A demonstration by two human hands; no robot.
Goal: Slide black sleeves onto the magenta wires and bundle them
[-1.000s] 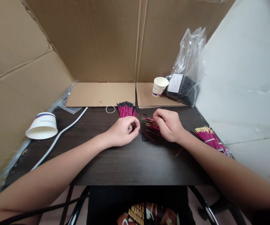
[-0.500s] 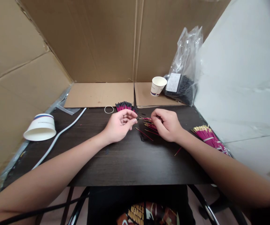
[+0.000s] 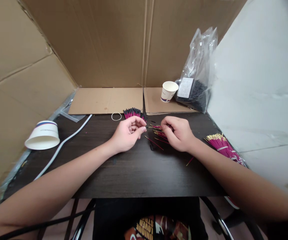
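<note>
My left hand (image 3: 130, 134) is closed in a pinch, thumb against fingertips. A small black sleeve (image 3: 147, 127) just shows at its tips. Opposite it, my right hand (image 3: 177, 133) pinches a thin magenta wire (image 3: 156, 127), whose gold end points left and meets the black sleeve. Under and beside the right hand lie several loose magenta wires (image 3: 161, 134) with gold ends, partly hidden by the fingers. Behind my left hand is a bundle of black-tipped magenta wires (image 3: 133, 113). Loose black sleeves (image 3: 152, 147) lie on the dark table near both hands.
A tied bundle of gold-ended wires (image 3: 224, 146) lies at the right. A clear bag of black pieces (image 3: 196, 90) and a paper cup (image 3: 169, 91) stand at the back. Another cup (image 3: 43, 135) lies tipped at left by a white cable (image 3: 66, 141). A white ring (image 3: 116, 116) lies behind.
Both hands keep nearly the same place. The gold wire end between them now shows more clearly, meeting the black sleeve at my left fingertips.
</note>
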